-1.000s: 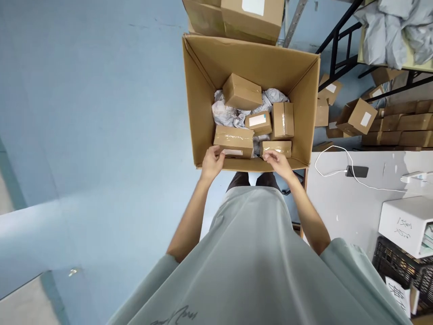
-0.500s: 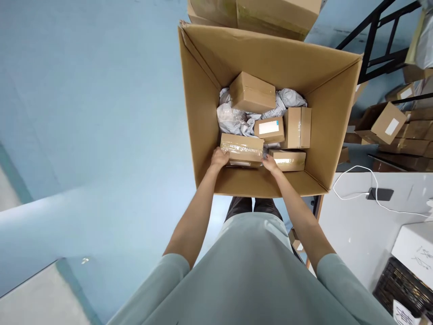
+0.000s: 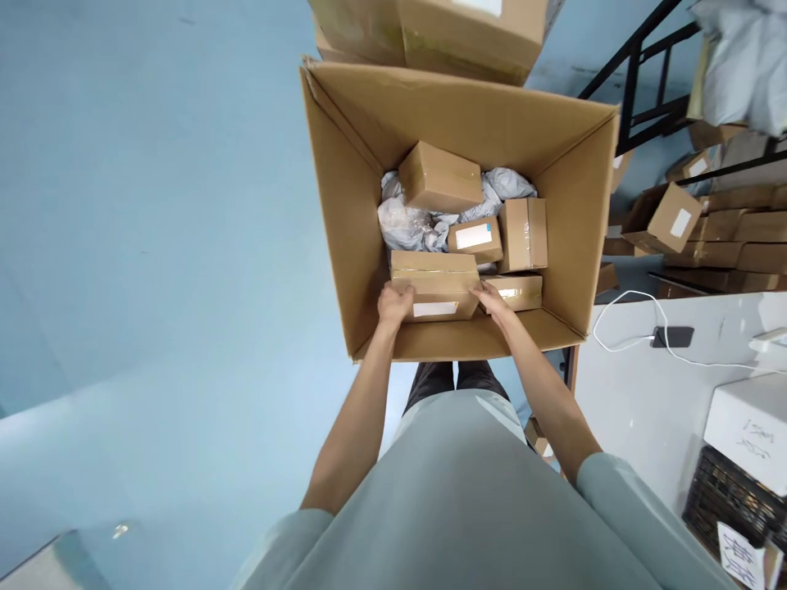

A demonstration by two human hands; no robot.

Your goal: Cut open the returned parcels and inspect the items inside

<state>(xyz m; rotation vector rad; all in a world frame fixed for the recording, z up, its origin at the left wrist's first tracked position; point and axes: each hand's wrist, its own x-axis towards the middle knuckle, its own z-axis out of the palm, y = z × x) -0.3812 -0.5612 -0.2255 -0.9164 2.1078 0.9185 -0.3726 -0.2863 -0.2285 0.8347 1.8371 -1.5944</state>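
Note:
Between my two hands is a taped cardboard box (image 3: 435,283) with a white label on its near side. My left hand (image 3: 394,305) grips its left end, and my right hand (image 3: 490,298) grips its right end; the undersides of the fingers are hidden. It is inside a large open carton (image 3: 461,338), at the near wall. Around it in the carton are a box at the back (image 3: 441,178), a small box with a white label (image 3: 475,238), an upright taped box (image 3: 522,235), a low box (image 3: 515,292) and grey plastic mailer bags (image 3: 402,225).
Another large carton (image 3: 430,33) stands beyond the open one. To the right are a black metal frame (image 3: 633,82), stacked boxes (image 3: 738,225) and a white table (image 3: 652,393) bearing a phone (image 3: 672,337) on a white cable, a white box (image 3: 747,430) and a black crate (image 3: 725,496).
The held box has come up and tilted, so its label side shows more fully. Both hands rose with it. The whole view has shifted, with the carton now further left.

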